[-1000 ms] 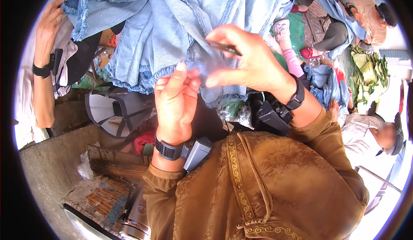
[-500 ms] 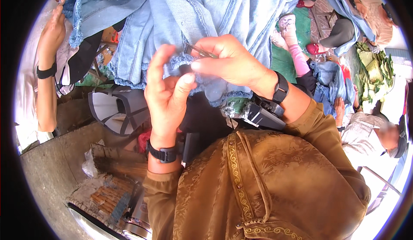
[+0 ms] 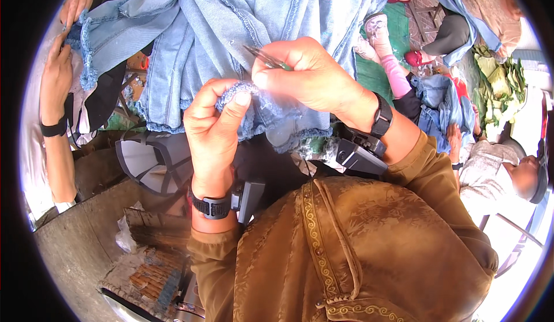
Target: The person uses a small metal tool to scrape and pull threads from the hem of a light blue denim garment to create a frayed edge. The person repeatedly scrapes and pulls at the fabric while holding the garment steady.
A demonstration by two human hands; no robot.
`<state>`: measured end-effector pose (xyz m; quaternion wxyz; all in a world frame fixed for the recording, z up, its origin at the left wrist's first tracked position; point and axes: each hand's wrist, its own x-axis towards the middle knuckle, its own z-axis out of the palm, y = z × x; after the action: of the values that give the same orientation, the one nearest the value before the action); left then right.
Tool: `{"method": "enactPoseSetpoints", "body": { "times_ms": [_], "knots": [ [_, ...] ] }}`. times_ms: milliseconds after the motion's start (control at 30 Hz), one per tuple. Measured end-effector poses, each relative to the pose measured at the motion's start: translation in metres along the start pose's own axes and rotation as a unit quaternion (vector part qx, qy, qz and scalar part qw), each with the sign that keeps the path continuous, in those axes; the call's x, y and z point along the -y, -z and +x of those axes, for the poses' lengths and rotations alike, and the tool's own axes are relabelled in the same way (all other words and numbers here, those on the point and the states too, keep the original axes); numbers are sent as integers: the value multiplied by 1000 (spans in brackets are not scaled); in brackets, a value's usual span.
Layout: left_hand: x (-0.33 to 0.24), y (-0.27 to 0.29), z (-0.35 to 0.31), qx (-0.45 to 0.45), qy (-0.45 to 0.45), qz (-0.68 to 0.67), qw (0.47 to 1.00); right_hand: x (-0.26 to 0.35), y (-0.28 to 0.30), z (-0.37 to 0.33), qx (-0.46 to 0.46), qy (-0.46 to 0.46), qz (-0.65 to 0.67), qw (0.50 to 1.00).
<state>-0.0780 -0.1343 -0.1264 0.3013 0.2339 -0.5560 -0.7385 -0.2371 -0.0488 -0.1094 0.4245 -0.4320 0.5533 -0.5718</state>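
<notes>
Light blue denim garments with frayed edges spread out in front of me. My left hand pinches a piece of frayed denim hem between thumb and fingers, the fuzzy edge curving over the fingertips. Just to its right, my right hand grips a small pointed metal tool, its slim dark tips directed up and left. Whether it is snips or tweezers I cannot tell. The right thumb and fingertips are close to the held hem, and some blur hides whether they touch it.
Another person's hand is near frayed denim at the left. On the right, people sit by more denim and a pile of leafy greens. A grey-white lined bag and a concrete ledge lie at lower left.
My left fingers have closed on the frayed hem, and that hand has shifted slightly left. My right hand has risen a little, still with the tool. The denim has moved slightly left.
</notes>
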Motion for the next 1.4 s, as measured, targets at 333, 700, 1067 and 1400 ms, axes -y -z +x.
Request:
{"method": "enactPoseSetpoints", "body": {
  "times_ms": [333,700,1067,1400],
  "knots": [
    [10,2,1,43,-64,52,996,-9,-6,-2,-58,3,25,998],
    [12,-8,-9,12,-127,16,992,2,-6,1,-63,-1,26,998],
    [21,-8,-6,-17,-205,46,978,31,21,-27,45,127,-286,949],
    [32,-15,-6,-53,-281,107,952,18,9,-33,11,-80,-94,992]
  ]
}}
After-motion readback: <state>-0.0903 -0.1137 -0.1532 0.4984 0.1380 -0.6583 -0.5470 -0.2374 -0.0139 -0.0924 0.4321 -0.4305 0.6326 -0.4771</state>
